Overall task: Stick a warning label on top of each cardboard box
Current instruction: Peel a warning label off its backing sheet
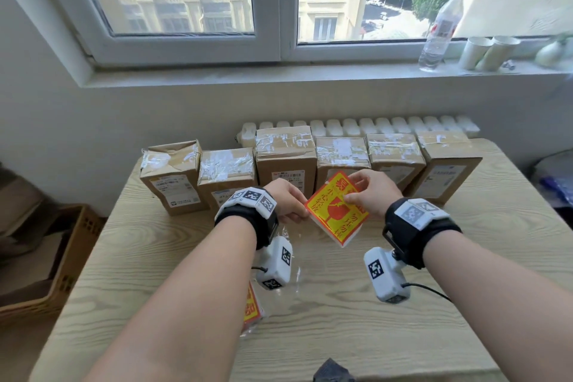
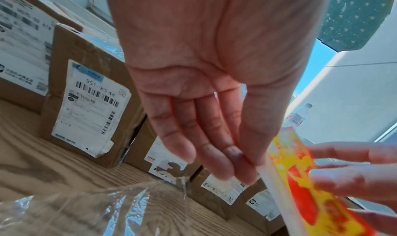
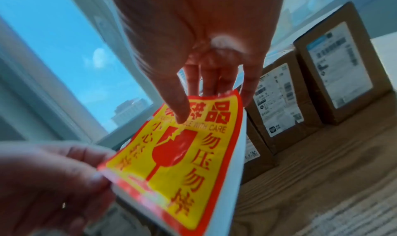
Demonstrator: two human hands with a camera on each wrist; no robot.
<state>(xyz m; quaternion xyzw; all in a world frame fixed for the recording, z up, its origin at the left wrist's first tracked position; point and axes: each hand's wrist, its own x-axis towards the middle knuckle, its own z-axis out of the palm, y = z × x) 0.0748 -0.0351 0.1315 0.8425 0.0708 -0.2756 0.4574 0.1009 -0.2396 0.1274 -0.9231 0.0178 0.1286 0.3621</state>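
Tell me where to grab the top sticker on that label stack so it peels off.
Take the top label at its far corner, where the right hand already pinches it, thumb on the printed face. Come from above and peel toward you. The left hand grips the label stack at its left edge, steadying it, tilted in the air above the table.

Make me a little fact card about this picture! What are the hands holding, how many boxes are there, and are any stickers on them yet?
Held thing: stack of warning labels, yellow and red, with a broken-glass picture
Left hand: pinches the stack's left corner
Right hand: thumb on the top label, fingers behind its far edge
Boxes: six cardboard boxes in a row on the wooden table
Warning labels on box tops: none visible, just tape
Also on table: clear plastic wrap, more labels near the left forearm
Windowsill: water bottle, paper cups
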